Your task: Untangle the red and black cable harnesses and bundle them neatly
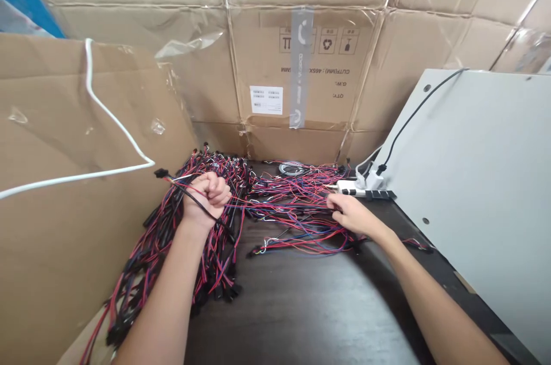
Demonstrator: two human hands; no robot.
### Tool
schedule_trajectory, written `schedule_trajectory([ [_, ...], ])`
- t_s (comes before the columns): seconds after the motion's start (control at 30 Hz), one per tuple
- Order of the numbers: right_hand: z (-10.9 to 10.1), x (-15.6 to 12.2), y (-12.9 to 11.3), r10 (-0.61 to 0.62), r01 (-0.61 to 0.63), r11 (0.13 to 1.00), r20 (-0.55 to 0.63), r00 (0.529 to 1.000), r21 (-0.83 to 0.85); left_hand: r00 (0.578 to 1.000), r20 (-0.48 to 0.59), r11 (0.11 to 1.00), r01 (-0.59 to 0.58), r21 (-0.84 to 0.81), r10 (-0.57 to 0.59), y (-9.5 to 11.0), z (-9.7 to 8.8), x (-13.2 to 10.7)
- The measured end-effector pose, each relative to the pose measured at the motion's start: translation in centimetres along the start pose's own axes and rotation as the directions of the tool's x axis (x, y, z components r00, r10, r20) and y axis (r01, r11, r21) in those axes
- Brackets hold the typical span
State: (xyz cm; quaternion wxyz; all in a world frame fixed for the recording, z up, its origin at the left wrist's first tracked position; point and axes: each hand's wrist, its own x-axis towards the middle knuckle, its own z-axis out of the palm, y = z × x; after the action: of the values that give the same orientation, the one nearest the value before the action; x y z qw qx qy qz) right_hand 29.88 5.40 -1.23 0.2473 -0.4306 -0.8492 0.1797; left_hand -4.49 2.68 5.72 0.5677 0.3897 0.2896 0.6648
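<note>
My left hand is closed in a fist around a wire harness. The harness has a black connector sticking out to the left of the wrist, and a black sleeved part hangs across the wrist. Thin red and dark wires run from this fist across to my right hand, whose fingers are pinched on their far end. Below and behind the left hand lies a big heap of similar harnesses. Flatter bundles of red, blue and black wires lie between the hands on the dark table.
Stacked cardboard boxes wrapped in film stand behind the table. A cardboard panel with a white cable borders the left. At the right are a white power strip with plugs and a light grey panel.
</note>
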Motion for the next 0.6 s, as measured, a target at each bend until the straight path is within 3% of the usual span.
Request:
schedule_trajectory([
  [0.1, -0.3, -0.1, 1.0, 0.020, -0.008, 0.995, -0.109, 0.994, 0.102, 0.998, -0.040, 0.998, -0.055, -0.021, 0.054, 0.2, -0.1, 0.0],
  [0.27, -0.8, -0.1, 2.5, 0.077, -0.044, 0.980, -0.168, 0.983, 0.195, 0.977, -0.166, 0.977, -0.157, -0.147, 0.132, 0.8, -0.3, -0.1],
  [0.43, -0.8, 0.1, 1.7, 0.104, -0.049, 0.978, -0.273, 0.957, 0.201, 0.987, -0.117, 0.979, -0.127, -0.159, 0.109, 0.2, 1.1, -0.5],
  [0.5, -0.7, 0.0, 0.7, 0.057, -0.020, 0.990, -0.263, 0.963, 0.141, 0.996, -0.063, 0.986, -0.079, -0.146, 0.070, -0.3, 2.0, -0.7],
  [0.6, -0.3, -0.2, -1.3, -0.054, 0.036, 0.993, -0.155, 0.986, -0.115, 0.999, -0.013, 0.987, -0.035, -0.160, 0.033, -1.1, 3.0, -1.0],
])
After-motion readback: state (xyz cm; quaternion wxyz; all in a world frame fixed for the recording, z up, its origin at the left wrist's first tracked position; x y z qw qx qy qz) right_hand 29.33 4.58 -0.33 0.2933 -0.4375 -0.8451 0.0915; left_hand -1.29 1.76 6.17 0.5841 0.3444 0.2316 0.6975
